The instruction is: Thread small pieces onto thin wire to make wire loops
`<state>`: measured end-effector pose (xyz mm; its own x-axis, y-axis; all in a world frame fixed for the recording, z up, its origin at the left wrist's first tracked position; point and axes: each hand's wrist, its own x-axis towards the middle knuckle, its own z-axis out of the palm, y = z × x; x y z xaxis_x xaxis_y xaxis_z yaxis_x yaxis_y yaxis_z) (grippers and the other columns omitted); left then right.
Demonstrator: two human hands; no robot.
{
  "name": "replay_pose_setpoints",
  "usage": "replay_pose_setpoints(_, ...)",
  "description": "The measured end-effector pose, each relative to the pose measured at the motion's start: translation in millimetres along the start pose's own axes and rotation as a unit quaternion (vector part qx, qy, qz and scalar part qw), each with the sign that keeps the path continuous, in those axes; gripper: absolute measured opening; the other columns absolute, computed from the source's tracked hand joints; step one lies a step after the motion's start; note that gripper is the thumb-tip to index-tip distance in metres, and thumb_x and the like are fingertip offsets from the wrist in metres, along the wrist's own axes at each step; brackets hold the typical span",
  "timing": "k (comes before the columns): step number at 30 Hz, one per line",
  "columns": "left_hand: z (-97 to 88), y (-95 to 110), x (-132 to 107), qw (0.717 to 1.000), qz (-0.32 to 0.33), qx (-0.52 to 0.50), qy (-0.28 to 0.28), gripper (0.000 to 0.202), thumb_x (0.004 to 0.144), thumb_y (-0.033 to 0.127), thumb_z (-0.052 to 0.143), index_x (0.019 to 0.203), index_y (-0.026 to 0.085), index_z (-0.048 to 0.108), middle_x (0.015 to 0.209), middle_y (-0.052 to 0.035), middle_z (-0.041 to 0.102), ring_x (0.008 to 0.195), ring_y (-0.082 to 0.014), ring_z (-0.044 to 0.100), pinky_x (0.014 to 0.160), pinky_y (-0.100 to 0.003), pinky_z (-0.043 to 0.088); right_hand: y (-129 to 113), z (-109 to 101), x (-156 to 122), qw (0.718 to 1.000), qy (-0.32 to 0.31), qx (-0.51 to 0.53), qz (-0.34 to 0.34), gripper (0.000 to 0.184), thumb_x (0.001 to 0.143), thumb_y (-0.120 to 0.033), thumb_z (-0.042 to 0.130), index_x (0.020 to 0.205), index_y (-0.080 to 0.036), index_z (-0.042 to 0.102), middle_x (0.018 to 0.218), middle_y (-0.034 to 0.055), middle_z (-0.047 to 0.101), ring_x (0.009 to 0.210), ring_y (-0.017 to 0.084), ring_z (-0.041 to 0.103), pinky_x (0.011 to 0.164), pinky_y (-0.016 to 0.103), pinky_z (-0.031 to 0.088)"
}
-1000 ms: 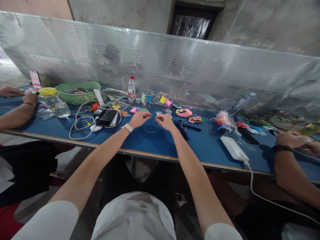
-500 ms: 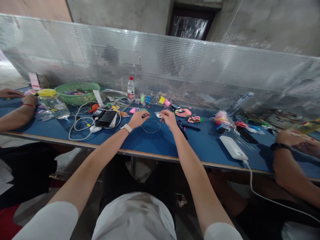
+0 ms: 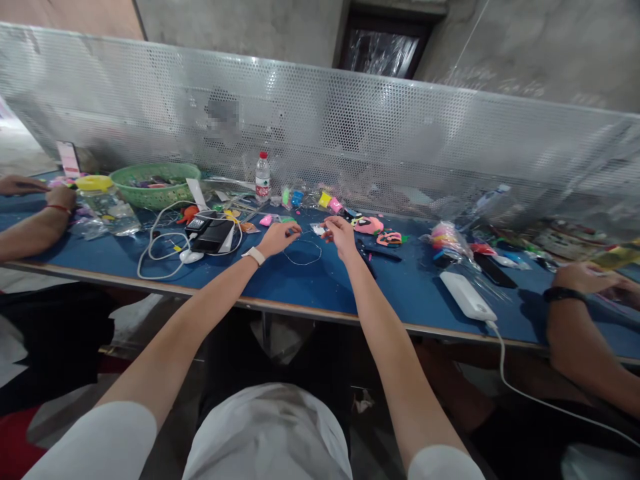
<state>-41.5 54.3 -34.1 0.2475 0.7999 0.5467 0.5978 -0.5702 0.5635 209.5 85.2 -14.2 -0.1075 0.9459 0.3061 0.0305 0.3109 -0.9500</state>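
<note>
My left hand (image 3: 278, 238) rests on the blue table (image 3: 320, 283), fingers pinched on one end of a thin pale string (image 3: 304, 253) that loops on the tabletop; something small and blue shows at the fingertips. My right hand (image 3: 341, 237) is pinched on the string's other end, next to a small clear bag (image 3: 317, 229). A white watch (image 3: 254, 255) sits on my left wrist. Pink and orange cut-out shapes (image 3: 374, 229) lie just right of my right hand.
A black device with white cables (image 3: 210, 235), a green basket (image 3: 156, 184) and a water bottle (image 3: 263, 177) stand to the left and back. A white power bank (image 3: 467, 296) lies at the right. Other people's arms rest at the far left (image 3: 35, 223) and far right (image 3: 583, 313). A perforated metal screen (image 3: 350, 133) backs the table.
My right hand moved away from me toward the clear bag, and the string loop shifted from a hanging arc to lying rounder on the table. My left hand barely moved.
</note>
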Motion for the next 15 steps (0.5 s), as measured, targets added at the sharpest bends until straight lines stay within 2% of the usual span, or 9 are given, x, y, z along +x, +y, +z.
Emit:
replay_pose_setpoints(4,-0.6,0,0,1.000,0.000,0.002,0.007,0.013,0.100,0.026,0.073,0.109,0.019,0.079,0.100,-0.0070,0.084,0.081,-0.0200,0.077,0.083,-0.032,0.062,2,0,-4,0.993,-0.029,-0.100,-0.054,0.025,0.088,-0.047,0.073,0.098,-0.023,0.075,0.089,0.0038,0.081,0.056,0.017,0.068,0.054,0.030,0.052)
replay_pose_setpoints(7,-1.3,1,0,1.000,0.002,-0.001,0.007,0.013,0.099,0.026,0.073,0.109,0.019,0.078,0.101,-0.0073,0.084,0.080,-0.0199,0.077,0.083,-0.032,0.062,5,4,-10,0.975,-0.096,-0.172,-0.099,0.019,0.091,-0.039,0.071,0.095,-0.023,0.081,0.084,0.0034,0.081,0.056,0.018,0.069,0.062,0.033,0.057)
replay_pose_setpoints(11,-1.0,3,0,1.000,-0.001,-0.017,0.005,0.013,0.099,0.027,0.073,0.109,0.018,0.077,0.101,-0.0080,0.084,0.074,-0.0182,0.076,0.078,-0.032,0.062,7,10,-15,0.949,-0.177,-0.236,-0.113,0.015,0.093,-0.029,0.069,0.093,-0.022,0.083,0.080,0.0029,0.081,0.054,0.017,0.068,0.060,0.032,0.054)
replay_pose_setpoints(13,-0.8,4,0,0.999,-0.010,-0.042,0.003,0.014,0.099,0.027,0.073,0.108,0.017,0.077,0.100,-0.0086,0.083,0.069,-0.0171,0.075,0.073,-0.031,0.061,8,11,-15,0.950,-0.172,-0.238,-0.110,0.014,0.093,-0.026,0.068,0.092,-0.022,0.082,0.080,0.0030,0.081,0.054,0.017,0.068,0.059,0.031,0.054)
replay_pose_setpoints(15,-1.9,7,0,0.996,-0.017,-0.085,0.000,0.016,0.098,0.029,0.074,0.107,0.016,0.076,0.099,-0.0094,0.083,0.066,-0.0163,0.074,0.069,-0.030,0.060,8,10,-13,0.958,-0.139,-0.227,-0.102,0.015,0.094,-0.025,0.067,0.093,-0.022,0.081,0.082,0.0031,0.081,0.054,0.017,0.069,0.060,0.031,0.055)
